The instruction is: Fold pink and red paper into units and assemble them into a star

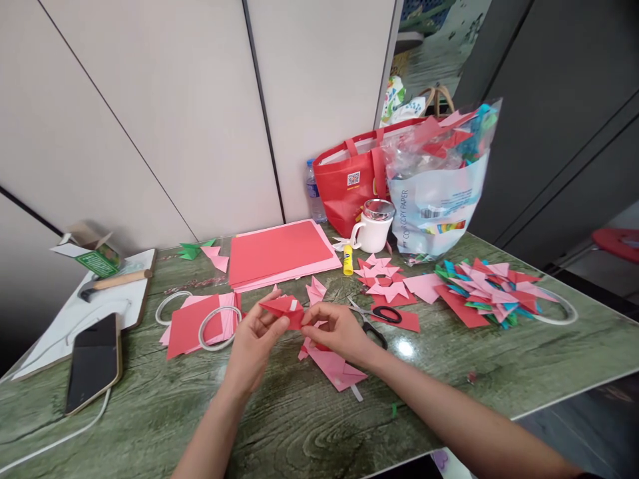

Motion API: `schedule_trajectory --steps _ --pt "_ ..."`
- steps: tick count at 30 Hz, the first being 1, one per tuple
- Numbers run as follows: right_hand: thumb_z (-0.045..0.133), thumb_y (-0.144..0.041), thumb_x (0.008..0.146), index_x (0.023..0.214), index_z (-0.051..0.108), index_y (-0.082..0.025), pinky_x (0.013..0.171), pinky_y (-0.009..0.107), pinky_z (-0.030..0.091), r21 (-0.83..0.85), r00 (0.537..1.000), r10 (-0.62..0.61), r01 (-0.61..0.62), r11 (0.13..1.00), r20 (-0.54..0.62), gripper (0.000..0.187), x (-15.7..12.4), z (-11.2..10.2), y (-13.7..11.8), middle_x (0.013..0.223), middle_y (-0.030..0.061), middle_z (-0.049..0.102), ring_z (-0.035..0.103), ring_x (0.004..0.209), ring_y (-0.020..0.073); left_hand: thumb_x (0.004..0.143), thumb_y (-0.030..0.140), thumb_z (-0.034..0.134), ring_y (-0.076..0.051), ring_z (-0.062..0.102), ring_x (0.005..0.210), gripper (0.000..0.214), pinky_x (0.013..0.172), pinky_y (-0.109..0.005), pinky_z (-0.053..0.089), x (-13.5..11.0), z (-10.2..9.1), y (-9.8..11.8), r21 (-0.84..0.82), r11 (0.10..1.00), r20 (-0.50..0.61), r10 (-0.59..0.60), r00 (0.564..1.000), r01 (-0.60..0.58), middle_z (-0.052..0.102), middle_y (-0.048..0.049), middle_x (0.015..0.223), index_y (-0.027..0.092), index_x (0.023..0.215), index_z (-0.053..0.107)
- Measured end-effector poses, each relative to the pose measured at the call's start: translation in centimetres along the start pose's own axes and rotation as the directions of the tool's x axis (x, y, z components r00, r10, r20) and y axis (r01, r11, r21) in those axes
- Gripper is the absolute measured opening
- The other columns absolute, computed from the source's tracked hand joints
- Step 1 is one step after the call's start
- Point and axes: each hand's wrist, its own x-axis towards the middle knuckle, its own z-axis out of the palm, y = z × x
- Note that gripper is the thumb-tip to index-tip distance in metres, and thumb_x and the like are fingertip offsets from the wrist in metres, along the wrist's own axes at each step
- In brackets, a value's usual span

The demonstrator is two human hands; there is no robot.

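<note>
Between my two hands is a folded red paper piece (282,307) with a small white patch on it, raised above the table. My left hand (257,342) grips its left side between thumb and fingers. At its right end, the fingertips of my right hand (337,330) pinch the paper. Below my hands lies a folded pink paper piece (339,371), partly hidden, with a white strip (357,392) at its lower edge. Scissors with black handles (379,318) rest just beyond my right wrist. A small folded pink piece (316,291) lies farther back.
Red and pink sheets (282,249) are stacked behind. Left are white rings (219,328), red squares (192,326), a phone (94,362) and a hammer (114,282). Right are a glue stick (348,260), white mug (373,233), folded paper heap (492,289), plastic bag (434,199) and red bag (344,186).
</note>
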Motion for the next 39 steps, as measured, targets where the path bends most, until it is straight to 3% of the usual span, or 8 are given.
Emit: schedule_trajectory --steps 3,6,10,14,17,24,31,39 --pt "0.063 -0.023 0.073 0.075 0.059 -0.017 0.049 0.021 0.047 -0.116 0.998 -0.068 0.066 0.991 -0.011 0.007 -0.1 0.1 0.1 0.067 -0.0017 0.059 0.055 0.053 0.0089 0.070 0.025 0.070 -0.021 0.064 0.097 0.061 0.087 -0.036 0.048 0.0 0.2 -0.3 0.035 0.997 -0.023 0.063 0.998 -0.062 0.068 -0.0103 0.105 0.017 0.124 0.044" --pt "0.060 -0.019 0.075 0.075 0.061 -0.017 0.062 0.024 0.050 -0.227 0.968 -0.244 0.223 0.948 -0.065 0.002 -0.2 0.1 -0.4 0.080 0.0023 0.062 0.059 0.072 0.0125 0.072 0.025 0.068 -0.021 0.066 0.091 0.065 0.083 -0.037 0.050 0.1 0.2 -0.4 0.093 0.984 -0.034 0.154 0.988 -0.150 0.069 -0.0085 0.099 0.020 0.129 0.037" --pt "0.059 -0.020 0.078 0.078 0.062 -0.019 0.058 0.022 0.049 -0.311 0.909 -0.397 0.345 0.886 -0.123 0.003 -0.3 -0.1 -1.1 0.083 0.0036 0.059 0.057 0.076 0.0134 0.075 0.023 0.064 -0.021 0.066 0.090 0.059 0.078 -0.036 0.053 0.0 0.4 -0.7 0.169 0.961 0.016 0.218 0.976 -0.217 0.068 -0.0072 0.100 0.023 0.128 0.039" --pt "0.064 -0.025 0.076 0.080 0.064 -0.020 0.057 0.022 0.050 -0.328 0.909 -0.407 0.360 0.873 -0.086 0.006 -0.4 -0.2 -1.2 0.088 0.0046 0.056 0.056 0.078 0.0142 0.076 0.021 0.061 -0.020 0.065 0.091 0.028 0.080 -0.033 0.052 -0.2 0.5 -1.1 0.275 0.933 0.076 0.219 0.973 -0.232 0.068 -0.0074 0.104 0.019 0.103 0.062" --pt "0.066 -0.024 0.075 0.078 0.064 -0.019 0.057 0.023 0.051 -0.331 0.915 -0.398 0.356 0.874 -0.065 0.006 -0.2 -0.3 -0.9 0.087 0.0046 0.055 0.056 0.078 0.0142 0.077 0.023 0.059 -0.019 0.065 0.084 0.019 0.077 -0.031 0.053 -0.3 0.4 -1.4 0.346 0.917 0.107 0.172 0.979 -0.199 0.070 -0.0077 0.099 0.018 0.093 0.068" --pt "0.063 -0.024 0.077 0.079 0.066 -0.020 0.061 0.026 0.052 -0.389 0.884 -0.459 0.393 0.833 -0.091 0.005 -0.1 -0.6 -1.0 0.085 0.0045 0.058 0.058 0.079 0.0152 0.081 0.033 0.056 -0.023 0.063 0.097 0.031 0.078 -0.032 0.053 -0.4 0.2 -1.5 0.305 0.944 0.091 0.102 0.991 -0.125 0.065 -0.0098 0.115 0.019 0.108 0.065" --pt "0.060 -0.018 0.081 0.082 0.067 -0.020 0.067 0.029 0.049 -0.599 0.790 -0.613 0.475 0.645 -0.033 0.007 -0.2 -0.6 -0.6 0.082 0.0047 0.059 0.058 0.075 0.0152 0.079 0.029 0.058 -0.020 0.065 0.090 0.037 0.077 -0.030 0.053 -0.4 0.7 -2.0 0.395 0.907 0.046 0.140 0.989 -0.147 0.068 -0.0104 0.109 0.015 0.112 0.062" --pt "0.056 -0.017 0.082 0.078 0.063 -0.018 0.056 0.023 0.046 -0.624 0.844 -0.536 0.426 0.655 0.014 0.008 -0.4 -0.4 -0.3 0.077 0.0035 0.059 0.053 0.059 0.0103 0.081 0.030 0.054 -0.020 0.067 0.084 0.042 0.071 -0.030 0.055 -0.7 1.1 -3.1 0.484 0.843 0.068 0.233 0.970 -0.236 0.070 -0.0101 0.103 0.014 0.120 0.057"
